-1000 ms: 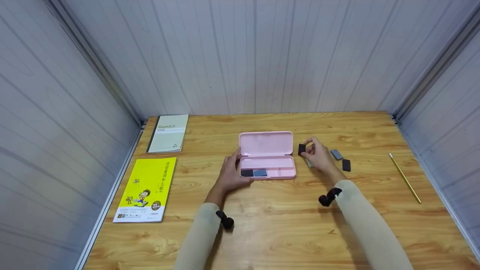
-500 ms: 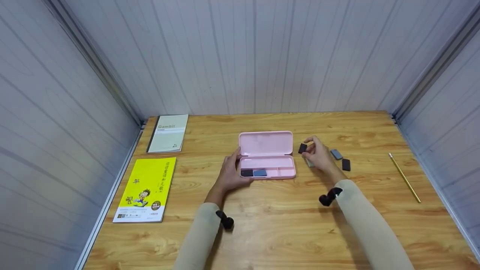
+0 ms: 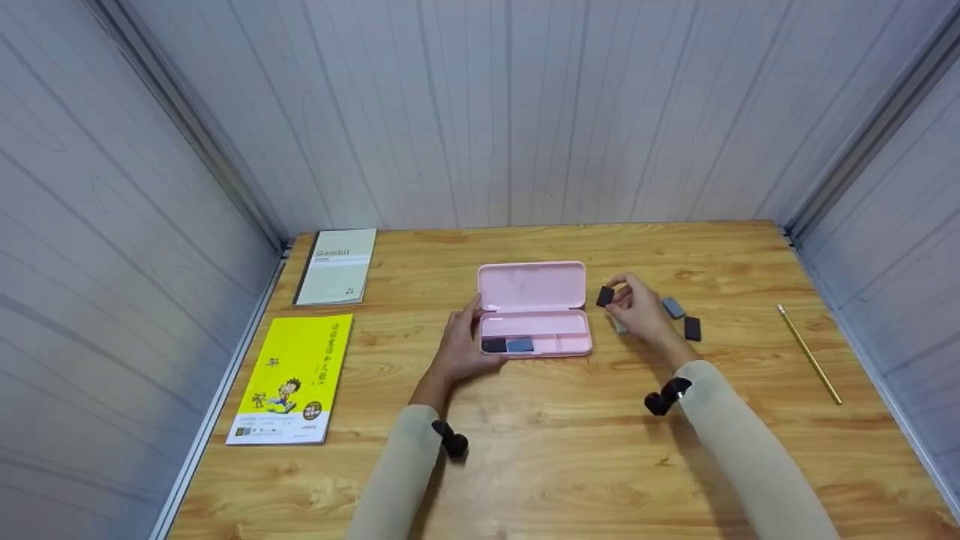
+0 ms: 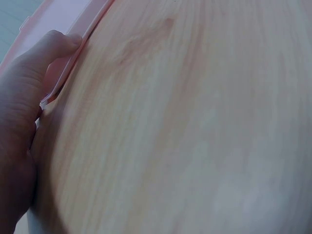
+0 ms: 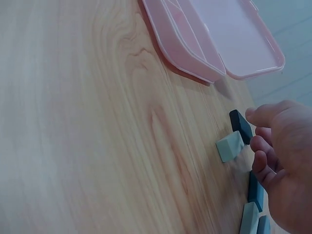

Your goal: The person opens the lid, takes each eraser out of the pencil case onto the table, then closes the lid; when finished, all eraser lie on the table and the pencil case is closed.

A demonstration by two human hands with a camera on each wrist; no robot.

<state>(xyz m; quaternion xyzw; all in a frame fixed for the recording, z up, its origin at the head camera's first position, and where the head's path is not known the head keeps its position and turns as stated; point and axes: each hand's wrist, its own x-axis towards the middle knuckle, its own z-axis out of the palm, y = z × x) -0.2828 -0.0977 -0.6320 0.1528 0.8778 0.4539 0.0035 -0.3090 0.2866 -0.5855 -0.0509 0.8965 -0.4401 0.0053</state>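
The right hand (image 3: 637, 307) pinches a small dark block (image 3: 604, 296) just right of the open pink case (image 3: 534, 309), above the wooden table (image 3: 570, 450). Only the right wrist view shows a pale block (image 5: 229, 146) lying beneath it. The left hand (image 3: 459, 346) rests, fingers relaxed, against the case's left end. Ribbed grey wall panels (image 3: 510, 112) enclose the table.

both arms wear long beige sleeves (image 3: 750, 465); a small black device (image 3: 452, 442) sits at each wrist; hands bare.
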